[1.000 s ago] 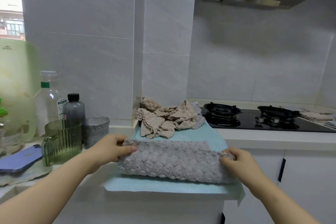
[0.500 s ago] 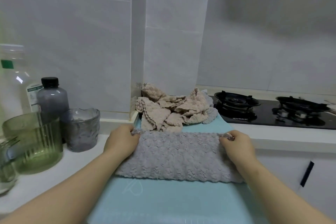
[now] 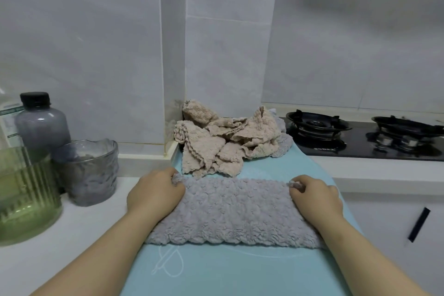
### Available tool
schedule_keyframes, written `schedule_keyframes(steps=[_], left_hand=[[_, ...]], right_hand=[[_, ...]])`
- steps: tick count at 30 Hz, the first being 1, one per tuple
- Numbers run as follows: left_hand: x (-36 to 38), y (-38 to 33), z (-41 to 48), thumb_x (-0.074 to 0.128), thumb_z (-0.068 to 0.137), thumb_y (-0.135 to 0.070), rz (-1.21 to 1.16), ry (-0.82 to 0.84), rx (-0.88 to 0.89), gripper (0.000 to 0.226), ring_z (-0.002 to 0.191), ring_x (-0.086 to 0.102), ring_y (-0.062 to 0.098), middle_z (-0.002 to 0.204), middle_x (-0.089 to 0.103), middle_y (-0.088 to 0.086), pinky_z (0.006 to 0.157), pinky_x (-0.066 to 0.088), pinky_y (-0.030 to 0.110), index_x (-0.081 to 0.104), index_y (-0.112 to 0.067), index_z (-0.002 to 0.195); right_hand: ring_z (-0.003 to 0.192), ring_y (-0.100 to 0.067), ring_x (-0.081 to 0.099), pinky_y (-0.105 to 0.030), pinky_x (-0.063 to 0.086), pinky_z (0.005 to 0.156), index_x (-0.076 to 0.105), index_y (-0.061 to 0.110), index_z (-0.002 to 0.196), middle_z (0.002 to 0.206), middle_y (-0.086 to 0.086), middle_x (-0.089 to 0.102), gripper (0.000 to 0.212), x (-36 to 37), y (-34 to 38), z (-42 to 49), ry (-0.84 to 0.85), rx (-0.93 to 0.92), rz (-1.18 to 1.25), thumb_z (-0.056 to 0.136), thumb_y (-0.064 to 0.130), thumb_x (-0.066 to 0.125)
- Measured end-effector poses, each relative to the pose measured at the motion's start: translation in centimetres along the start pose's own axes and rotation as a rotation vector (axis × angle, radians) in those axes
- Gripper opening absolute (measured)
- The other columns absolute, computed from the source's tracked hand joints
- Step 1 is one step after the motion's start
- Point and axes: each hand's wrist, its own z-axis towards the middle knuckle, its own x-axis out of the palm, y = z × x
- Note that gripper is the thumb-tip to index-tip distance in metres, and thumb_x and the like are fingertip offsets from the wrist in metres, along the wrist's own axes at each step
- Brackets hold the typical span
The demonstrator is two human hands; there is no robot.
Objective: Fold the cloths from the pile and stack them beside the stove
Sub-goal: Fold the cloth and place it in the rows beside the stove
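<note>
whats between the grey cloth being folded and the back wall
The pile of crumpled beige cloths, on the blue mat just beyond the grey cloth; the head view shows it.

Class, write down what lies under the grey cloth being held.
A light blue mat lies under the grey cloth, showing in front of it and beyond it. The part directly beneath is covered.

The grey cloth (image 3: pixel 230 209) is thick, nubbly fleece, matt all over. The beige cloths (image 3: pixel 216 142) piled at the far side are crinkled, rough fabric. The pale blue mat (image 3: pixel 240 271) is smooth and matt. At the right, the stove top (image 3: pixel 360 151) is glossy black. At the left, the ribbed green cup (image 3: pixel 26 199) and the dimpled smoky cup (image 3: pixel 91 175) are shiny and translucent. The bench (image 3: pixel 48 259) is smooth white.
</note>
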Motion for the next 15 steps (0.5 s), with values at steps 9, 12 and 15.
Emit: schedule_keyframes(steps=[9, 12, 15], left_hand=[[0.52, 0.09, -0.23, 0.04, 0.093, -0.046, 0.031, -0.052, 0.038, 0.029, 0.094, 0.052, 0.026, 0.089, 0.054, 0.003, 0.063, 0.035, 0.03, 0.039, -0.024, 0.074], [0.69, 0.14, -0.09, 0.044, 0.091, -0.037, 0.069, -0.075, 0.027, 0.02, 0.096, 0.05, 0.028, 0.091, 0.052, 0.006, 0.067, 0.036, 0.03, 0.04, -0.021, 0.079], [0.44, 0.28, 0.1, 0.048, 0.087, -0.034, 0.066, -0.052, -0.005, 0.015, 0.096, 0.051, 0.03, 0.097, 0.056, 0.009, 0.068, 0.036, 0.03, 0.041, -0.021, 0.086]], right_hand=[[0.1, -0.031, 0.053, -0.034, 0.043, 0.081, 0.056, 0.034, 0.08, 0.094, -0.001, 0.066, 0.011, -0.09, -0.18, -0.33, -0.036, 0.024, 0.168, 0.088, 0.026, 0.053], [0.09, -0.029, 0.056, -0.034, 0.046, 0.075, 0.055, 0.03, 0.069, 0.079, 0.001, 0.063, 0.019, -0.16, -0.28, -0.43, -0.09, 0.022, 0.262, 0.085, 0.019, 0.057], [0.082, -0.027, 0.058, -0.033, 0.045, 0.071, 0.057, 0.026, 0.067, 0.075, 0.001, 0.064, 0.019, -0.23, -0.34, -0.46, -0.104, 0.026, 0.309, 0.083, 0.015, 0.058]])
